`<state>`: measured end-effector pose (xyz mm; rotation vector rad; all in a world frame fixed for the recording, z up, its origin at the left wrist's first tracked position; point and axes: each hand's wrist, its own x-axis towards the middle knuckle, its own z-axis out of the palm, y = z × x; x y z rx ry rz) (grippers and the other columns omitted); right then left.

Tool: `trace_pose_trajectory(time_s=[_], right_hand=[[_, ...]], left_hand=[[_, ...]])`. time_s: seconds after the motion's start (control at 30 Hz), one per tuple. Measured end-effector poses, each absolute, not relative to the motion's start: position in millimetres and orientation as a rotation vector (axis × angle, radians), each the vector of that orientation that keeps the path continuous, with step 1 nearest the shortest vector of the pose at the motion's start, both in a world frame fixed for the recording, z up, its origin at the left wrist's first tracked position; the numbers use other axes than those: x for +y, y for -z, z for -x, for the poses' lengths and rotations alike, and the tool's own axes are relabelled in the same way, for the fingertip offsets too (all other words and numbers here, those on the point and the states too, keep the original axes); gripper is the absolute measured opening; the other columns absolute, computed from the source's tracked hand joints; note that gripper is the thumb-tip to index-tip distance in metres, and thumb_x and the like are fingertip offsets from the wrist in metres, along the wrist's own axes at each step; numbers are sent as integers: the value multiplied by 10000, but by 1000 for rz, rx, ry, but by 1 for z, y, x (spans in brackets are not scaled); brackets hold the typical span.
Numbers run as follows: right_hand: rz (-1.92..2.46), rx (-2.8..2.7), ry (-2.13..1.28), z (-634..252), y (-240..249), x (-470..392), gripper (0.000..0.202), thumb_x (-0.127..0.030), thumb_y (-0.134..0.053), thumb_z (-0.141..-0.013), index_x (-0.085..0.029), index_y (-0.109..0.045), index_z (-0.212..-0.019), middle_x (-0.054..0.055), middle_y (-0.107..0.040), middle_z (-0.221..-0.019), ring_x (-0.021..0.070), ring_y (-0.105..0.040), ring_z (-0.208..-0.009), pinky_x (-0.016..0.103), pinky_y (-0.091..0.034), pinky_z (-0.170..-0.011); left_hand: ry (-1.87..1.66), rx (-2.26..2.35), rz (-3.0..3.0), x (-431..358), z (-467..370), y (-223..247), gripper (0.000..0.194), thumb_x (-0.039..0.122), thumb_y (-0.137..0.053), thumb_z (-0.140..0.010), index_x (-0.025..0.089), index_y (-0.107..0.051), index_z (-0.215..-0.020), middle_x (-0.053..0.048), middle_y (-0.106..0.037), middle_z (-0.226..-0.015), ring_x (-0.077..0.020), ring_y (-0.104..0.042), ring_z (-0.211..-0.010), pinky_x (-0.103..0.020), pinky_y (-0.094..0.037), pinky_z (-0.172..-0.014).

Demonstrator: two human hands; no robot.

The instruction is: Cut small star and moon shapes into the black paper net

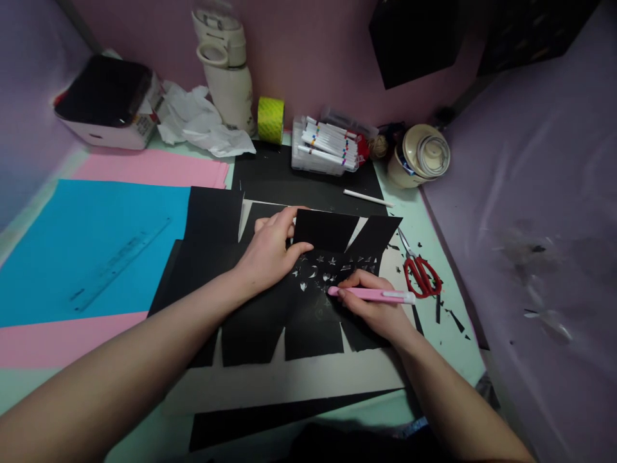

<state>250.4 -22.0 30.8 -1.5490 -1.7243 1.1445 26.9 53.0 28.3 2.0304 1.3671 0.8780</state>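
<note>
A sheet of black paper [255,305] lies before me, its edges slit into flaps and its right part pierced with small stars, hearts and a moon. My left hand [272,247] pinches a raised flap at the far edge, the thumb on the near side and the fingers behind it. In my right hand [371,299] is a slim pink craft knife [371,294], its front end down at the cut shapes; the blade itself is too small to make out. Beneath the black paper is a pale board [289,384].
Red-handled scissors [421,276] and black paper scraps [456,319] lie at the right. A clear ruler [123,263] rests on blue paper [38,257] at left. Behind stand a cream bottle [229,90], yellow tape [270,120], a marker box [322,154] and a cream jar [405,168].
</note>
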Motion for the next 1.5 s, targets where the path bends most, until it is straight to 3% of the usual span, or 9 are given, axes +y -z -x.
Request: trace_pose_trajectory(time_s=[0.17, 0.4, 0.53, 0.63, 0.83, 1.0, 1.1, 1.23, 1.5], right_hand=[[1525, -1636, -1162, -254, -29, -24, 90, -272, -659, -823, -200, -651, -770, 2, -697, -717, 141, -626, -634, 252, -468, -578], [1503, -1637, -1110, -257, -28, -24, 67, -270, -690, -797, -210, -659, -795, 5, -706, -744, 144, -645, -643, 262, -498, -589], [1487, -1658, -1067, -257, -30, -25, 98, -238, -723, -763, -222, -667, -842, -1, -698, -784, 143, -638, -664, 256, -492, -593], [1489, -1644, -982, -260, -36, -29, 67, -244, -712, -784, -223, -655, -812, -2, -680, -769, 146, -630, -682, 259, -491, -606], [1549, -1456, -844, -244, -47, -45, 134, -274, -628, -857, -214, -611, -739, -19, -601, -630, 128, -552, -553, 253, -441, -516], [1639, -1283, -901, -221, -29, -50, 134, -336, -675, -836, -211, -668, -884, 9, -663, -732, 152, -607, -641, 265, -483, -568], [1705, -1336, -742, -217, -17, -52, 114, -319, -686, -821, -211, -651, -824, 16, -674, -761, 163, -624, -688, 276, -502, -626], [1727, -1435, -632, -216, -12, -53, 125, -294, -655, -840, -214, -623, -749, 7, -661, -688, 157, -608, -623, 267, -484, -579], [1715, -1546, -626, -213, -17, -50, 87, -238, -595, -866, -222, -677, -841, 22, -696, -758, 167, -639, -666, 282, -505, -624]], left_hand=[[-752, 1463, -2040, 56, -27, -22, 472, 251, -684, -816, 166, -464, -1226, -58, -663, -979, -251, -629, -961, -459, -385, -965], [-781, 1487, -2199, 53, -26, -27, 891, 268, -735, -779, 166, -193, -1478, -165, -509, -1344, -318, -450, -1271, -504, -367, -1044], [-680, 1436, -2395, 36, -24, -41, 623, 255, -683, -818, 155, -417, -1372, -187, -346, -1495, -353, -283, -1403, -531, -303, -1112], [-479, 1220, -2505, 16, -22, -40, 505, 291, -686, -822, 160, -522, -1281, -165, -350, -1522, -332, -244, -1442, -512, -284, -1143], [-238, 1012, -2563, -9, -20, -17, 618, 380, -702, -815, 134, -490, -1340, -158, -385, -1525, -302, -269, -1448, -481, -275, -1165], [-287, 996, -2595, -10, -20, -12, 619, 407, -684, -825, 119, -501, -1342, -165, -391, -1520, -311, -281, -1443, -477, -271, -1169], [-334, 990, -2609, -11, -19, -10, 610, 423, -673, -830, 118, -511, -1333, -166, -392, -1519, -310, -280, -1443, -469, -261, -1175], [-386, 987, -2611, -12, -19, -6, 601, 435, -663, -832, 119, -518, -1324, -167, -401, -1513, -311, -285, -1441, -468, -257, -1176], [-411, 998, -2627, -13, -18, -7, 598, 433, -664, -833, 103, -529, -1314, -174, -416, -1502, -319, -309, -1429, -472, -273, -1170]])
